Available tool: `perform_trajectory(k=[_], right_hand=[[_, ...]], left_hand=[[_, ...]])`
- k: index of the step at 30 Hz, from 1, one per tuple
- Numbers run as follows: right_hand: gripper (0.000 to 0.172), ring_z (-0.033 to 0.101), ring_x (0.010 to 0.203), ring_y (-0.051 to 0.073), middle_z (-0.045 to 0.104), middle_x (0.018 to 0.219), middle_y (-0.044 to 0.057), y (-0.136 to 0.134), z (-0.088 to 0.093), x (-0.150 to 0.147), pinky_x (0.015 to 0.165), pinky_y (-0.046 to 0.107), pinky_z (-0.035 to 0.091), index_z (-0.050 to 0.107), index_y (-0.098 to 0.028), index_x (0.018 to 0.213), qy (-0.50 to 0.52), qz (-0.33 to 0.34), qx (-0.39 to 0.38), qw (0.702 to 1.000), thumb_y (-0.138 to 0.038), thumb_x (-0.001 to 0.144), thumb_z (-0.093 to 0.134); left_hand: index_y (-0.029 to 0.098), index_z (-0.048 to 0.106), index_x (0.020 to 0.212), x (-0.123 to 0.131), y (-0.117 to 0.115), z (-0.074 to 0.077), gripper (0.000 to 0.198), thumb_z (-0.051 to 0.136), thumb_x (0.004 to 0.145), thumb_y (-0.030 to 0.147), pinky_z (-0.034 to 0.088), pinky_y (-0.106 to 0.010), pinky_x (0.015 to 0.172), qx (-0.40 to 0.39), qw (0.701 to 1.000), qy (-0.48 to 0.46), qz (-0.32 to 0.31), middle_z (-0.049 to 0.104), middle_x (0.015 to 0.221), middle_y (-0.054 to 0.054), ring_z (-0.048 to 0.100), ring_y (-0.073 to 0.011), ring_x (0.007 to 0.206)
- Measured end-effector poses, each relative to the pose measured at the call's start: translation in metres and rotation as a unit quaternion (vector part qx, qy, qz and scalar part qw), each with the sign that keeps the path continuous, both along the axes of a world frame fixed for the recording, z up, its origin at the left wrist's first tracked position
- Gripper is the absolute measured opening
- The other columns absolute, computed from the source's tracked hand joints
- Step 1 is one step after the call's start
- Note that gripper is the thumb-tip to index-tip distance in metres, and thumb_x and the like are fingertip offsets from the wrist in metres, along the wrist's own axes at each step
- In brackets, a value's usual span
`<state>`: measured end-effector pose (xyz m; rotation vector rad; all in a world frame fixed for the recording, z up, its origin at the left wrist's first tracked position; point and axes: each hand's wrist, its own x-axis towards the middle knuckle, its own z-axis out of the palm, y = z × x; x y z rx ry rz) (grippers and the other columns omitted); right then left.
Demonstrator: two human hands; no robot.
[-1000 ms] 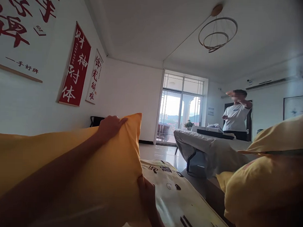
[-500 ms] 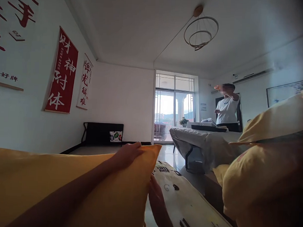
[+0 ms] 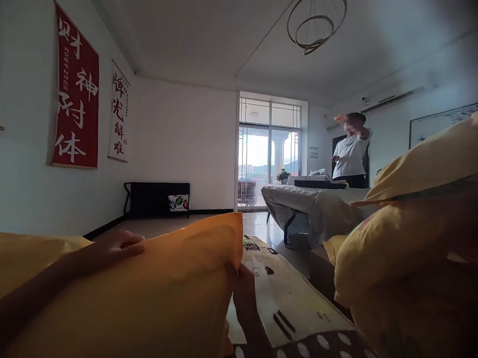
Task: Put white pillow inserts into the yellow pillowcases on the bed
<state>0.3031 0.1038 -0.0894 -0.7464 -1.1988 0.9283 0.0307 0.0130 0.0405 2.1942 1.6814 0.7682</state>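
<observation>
A large yellow pillow (image 3: pixel 172 281) fills the lower left and centre, its far corner pointing up near the middle. Across its top edge lies my left hand (image 3: pixel 117 248), fingers curled onto the fabric and pinching it. My right hand (image 3: pixel 245 289) grips the pillow's right side just below that corner; part of its fingers is hidden by the cloth. Beneath the right hand spreads a cream printed blanket (image 3: pixel 297 301) with a brown, white-dotted border.
More yellow pillows (image 3: pixel 381 241) are piled at the right. Behind stands a covered table (image 3: pixel 297 196) with a black tray (image 3: pixel 317 184). A person in a white shirt (image 3: pixel 350 154) stands beyond it. A black folded item (image 3: pixel 152 199) is by the far wall.
My left hand has moved left along the pillow's top edge, away from the corner. My right hand now grips the side a little higher. The view has tilted down and turned slightly right.
</observation>
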Motion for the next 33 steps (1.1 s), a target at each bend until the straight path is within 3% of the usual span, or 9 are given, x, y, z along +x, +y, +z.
perform_trajectory(k=[3,7,11,16,19,22,28,30,33], right_hand=[[0.05,0.041,0.06,0.014,0.049,0.059,0.001,-0.001,-0.003,-0.002,0.052,0.025,0.035,0.056,-0.013,0.062,0.038,0.033,0.004,0.999,-0.063,0.063,0.063],[0.054,0.044,0.062,0.015,0.053,0.063,0.003,-0.001,-0.011,-0.003,0.054,0.026,0.038,0.057,-0.013,0.067,0.049,0.038,-0.011,0.998,-0.066,0.064,0.062],[0.052,0.038,0.058,0.013,0.045,0.057,0.0,-0.002,-0.013,-0.001,0.049,0.024,0.033,0.052,-0.015,0.06,0.019,-0.023,0.01,1.0,-0.066,0.067,0.06],[0.049,0.044,0.059,0.014,0.05,0.059,0.001,-0.006,-0.011,0.001,0.05,0.024,0.037,0.055,-0.015,0.063,0.021,0.004,0.046,0.999,-0.063,0.071,0.06],[0.042,0.057,0.078,0.021,0.063,0.083,0.007,-0.009,-0.01,0.003,0.065,0.029,0.048,0.062,-0.015,0.084,0.038,0.06,0.104,0.992,-0.056,0.076,0.059],[0.046,0.059,0.094,0.025,0.065,0.101,0.01,-0.016,-0.007,0.002,0.077,0.033,0.051,0.061,-0.017,0.097,0.033,0.054,0.128,0.99,-0.052,0.068,0.069],[0.042,0.061,0.071,0.022,0.068,0.077,0.008,-0.026,-0.004,-0.008,0.059,0.03,0.05,0.063,-0.013,0.08,0.02,0.039,0.023,0.999,-0.052,0.067,0.069],[0.041,0.059,0.067,0.02,0.067,0.073,0.006,-0.026,-0.004,-0.01,0.056,0.028,0.048,0.062,-0.013,0.078,0.026,0.016,0.028,0.999,-0.052,0.065,0.07],[0.04,0.057,0.064,0.018,0.065,0.071,0.005,-0.025,-0.005,-0.011,0.055,0.027,0.047,0.062,-0.014,0.078,0.021,0.0,0.031,0.999,-0.051,0.065,0.069]], left_hand=[[0.019,0.056,0.07,0.014,-0.012,0.006,0.042,0.042,0.08,0.057,0.029,-0.024,0.051,-0.013,0.997,0.073,0.017,0.057,0.065,0.001,0.051,-0.0157,0.061],[0.02,0.058,0.077,0.064,-0.016,0.013,0.035,0.048,0.077,0.054,0.036,-0.028,0.062,0.076,0.962,0.261,0.015,0.064,0.081,-0.004,0.058,-0.0219,0.075],[0.021,0.058,0.077,0.089,-0.014,0.002,0.014,0.046,0.072,0.026,0.038,-0.029,0.057,0.093,0.942,0.324,0.011,0.066,0.079,-0.006,0.062,-0.023,0.07],[0.019,0.059,0.08,0.097,-0.015,-0.006,0.021,0.041,0.07,0.015,0.042,-0.034,0.058,0.117,0.92,0.367,0.076,0.068,0.08,-0.009,0.064,-0.0281,0.072],[0.018,0.058,0.089,0.109,-0.016,-0.002,0.025,0.039,0.075,0.013,0.044,-0.036,0.064,0.145,0.918,0.359,0.087,0.068,0.09,-0.01,0.064,-0.0284,0.08],[0.02,0.053,0.083,0.118,-0.017,0.0,0.018,0.037,0.076,0.015,0.042,-0.033,0.062,0.158,0.94,0.294,0.071,0.067,0.089,-0.006,0.063,-0.0249,0.079],[0.02,0.049,0.095,0.102,-0.019,-0.011,0.025,0.042,0.074,0.03,0.045,-0.037,0.063,0.201,0.934,0.295,0.024,0.063,0.093,-0.007,0.062,-0.0268,0.081],[0.02,0.052,0.095,0.093,-0.02,-0.013,0.031,0.048,0.068,0.034,0.047,-0.04,0.062,0.153,0.932,0.326,0.043,0.065,0.089,-0.008,0.063,-0.0301,0.079],[0.019,0.057,0.079,0.091,-0.02,-0.012,0.018,0.05,0.064,0.027,0.048,-0.039,0.058,0.057,0.919,0.387,0.055,0.066,0.078,-0.01,0.064,-0.0312,0.071]])
